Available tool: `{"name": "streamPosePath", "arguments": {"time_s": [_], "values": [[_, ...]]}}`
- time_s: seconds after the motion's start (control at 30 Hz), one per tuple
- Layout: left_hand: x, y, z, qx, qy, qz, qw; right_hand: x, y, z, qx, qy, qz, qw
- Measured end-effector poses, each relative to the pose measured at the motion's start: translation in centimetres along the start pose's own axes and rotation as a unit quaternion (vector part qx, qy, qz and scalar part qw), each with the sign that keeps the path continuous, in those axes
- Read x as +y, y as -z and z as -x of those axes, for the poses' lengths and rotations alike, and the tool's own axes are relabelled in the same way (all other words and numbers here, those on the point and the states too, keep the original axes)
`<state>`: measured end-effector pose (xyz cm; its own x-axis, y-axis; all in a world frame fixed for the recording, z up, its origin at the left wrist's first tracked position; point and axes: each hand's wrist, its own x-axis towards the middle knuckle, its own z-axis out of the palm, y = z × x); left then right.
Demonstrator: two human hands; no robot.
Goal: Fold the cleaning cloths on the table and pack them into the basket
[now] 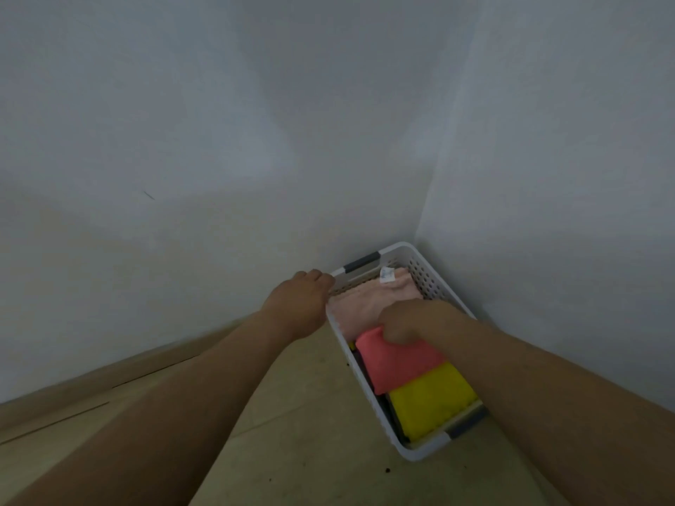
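Coral cloth (398, 359) is being gripped by our right hand (405, 323); left hand (303, 297) is clutching the basket (431, 275) rim; shoving risks unfolding it.

Left arm: I see the left forearm (175, 388) bare from the lower left frame edge to the wrist; no sleeve in view.
Right arm: the right forearm (540, 388) is bare from the lower right edge to the wrist.
Left hand (303, 294): I note a bare hand, centre frame.
Right hand (409, 319): bare, right of centre.
Fingertips: I cannot make them out.
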<state>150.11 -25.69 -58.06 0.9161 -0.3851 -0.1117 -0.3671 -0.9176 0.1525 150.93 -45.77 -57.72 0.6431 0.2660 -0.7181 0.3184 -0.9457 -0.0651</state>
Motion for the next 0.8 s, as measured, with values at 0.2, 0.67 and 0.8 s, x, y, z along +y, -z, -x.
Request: {"name": "streamPosePath", "arguments": {"time_s": [0.2, 0.67, 0.8], "values": [[0.4, -0.6, 0.6, -0.016, 0.004, -0.016, 1.0, -0.1, -0.2, -1.6, 0.005, 0.008, 0.009, 1.0], [0.4, -1.9, -0.8, 0.01, 0.01, -0.047, 0.999, 1.3, -2.5, -3.5, 0.082, 0.065, 0.061, 0.993], [0.4, -1.8, -0.9, 0.044, 0.015, -0.037, 0.998, 1.8, -1.9, -1.9, 0.125, 0.057, -0.025, 0.99]]}}
